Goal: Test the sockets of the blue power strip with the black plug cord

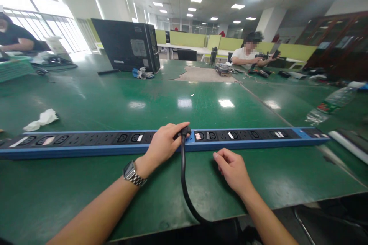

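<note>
A long blue power strip (161, 149) with a row of black sockets lies across the green table. Near its middle, my left hand (164, 141) has its fingers closed on a black power plug (184, 132), which is at the strip's top face; whether it sits in a socket is hidden. From the plug a thick black cable (184, 183) hangs down over the table's front edge. Just in front of the strip, to the right of the cable, my right hand (231, 168) is curled closed with nothing visible in it. A watch (132, 173) is on my left wrist.
Behind the strip stands a black computer case (126, 46), with blue-grey gloves (143, 73) beside it. A crumpled tissue (42, 119) lies at left, a plastic bottle (330, 103) at right. Two other people sit across the table. A green basket (14, 69) is far left.
</note>
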The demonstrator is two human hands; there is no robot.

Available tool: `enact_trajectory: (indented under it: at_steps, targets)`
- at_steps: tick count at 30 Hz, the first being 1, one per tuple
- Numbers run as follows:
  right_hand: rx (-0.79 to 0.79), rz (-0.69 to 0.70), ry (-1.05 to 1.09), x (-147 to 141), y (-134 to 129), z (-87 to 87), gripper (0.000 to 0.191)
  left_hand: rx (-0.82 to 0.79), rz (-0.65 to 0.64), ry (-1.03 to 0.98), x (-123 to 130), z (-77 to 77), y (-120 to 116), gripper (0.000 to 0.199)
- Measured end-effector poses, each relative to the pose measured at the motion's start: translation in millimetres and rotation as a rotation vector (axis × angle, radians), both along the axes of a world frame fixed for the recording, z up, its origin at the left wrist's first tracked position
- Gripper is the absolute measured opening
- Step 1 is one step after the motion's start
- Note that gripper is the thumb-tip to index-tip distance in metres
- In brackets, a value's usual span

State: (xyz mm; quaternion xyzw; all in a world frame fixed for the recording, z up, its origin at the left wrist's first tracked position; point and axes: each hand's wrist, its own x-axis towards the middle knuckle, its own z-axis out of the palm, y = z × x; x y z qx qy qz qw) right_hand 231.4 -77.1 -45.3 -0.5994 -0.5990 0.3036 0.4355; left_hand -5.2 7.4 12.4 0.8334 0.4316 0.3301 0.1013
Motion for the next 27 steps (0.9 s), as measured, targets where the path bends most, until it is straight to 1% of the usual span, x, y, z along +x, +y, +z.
enact_trajectory:
  at_steps: [2, 6, 9, 12, 15, 19, 23, 25, 27]
  targets:
    - [-0.004, -0.001, 0.003, -0.1, 0.0, -0.1, 0.035, -0.025, -0.008, -0.003, 4.1, -1.4, 1.2, 0.035]
    - [-0.007, 0.0, -0.014, -1.6, -0.4, 1.1, 0.035, -0.053, -0.028, -0.063, 1.4, -2.8, 1.5, 0.034]
    - [-0.005, 0.002, -0.039, -2.5, -0.9, 2.0, 0.035, -0.061, -0.005, -0.07, 1.8, -5.3, 3.0, 0.035]
    - [-0.004, 0.005, -0.063, -2.8, -1.3, 3.0, 0.036, -0.059, 0.01, -0.035, 4.8, -7.2, 5.1, 0.035]
    - [0.004, 0.001, -0.074, -3.2, -1.4, 4.4, 0.037, -0.023, -0.015, 0.005, 5.2, -7.1, 6.0, 0.034]
    - [0.009, 0.002, -0.082, -4.5, -0.4, 5.3, 0.036, 0.076, -0.103, 0.03, -0.4, -7.2, 3.9, 0.033]
    - [-0.007, -0.002, -0.088, -6.4, 2.3, 4.4, 0.035, 0.145, -0.167, 0.119, -1.7, -8.3, -2.3, 0.042]
    - [-0.04, -0.019, -0.047, -9.0, 4.1, 5.6, 0.034, 0.141, -0.164, 0.164, 0.7, -7.7, -6.0, 0.046]
    - [-0.093, -0.018, 0.045, -14.6, 6.3, 10.3, 0.033, 0.126, -0.154, 0.183, 2.6, -6.9, -8.9, 0.05]
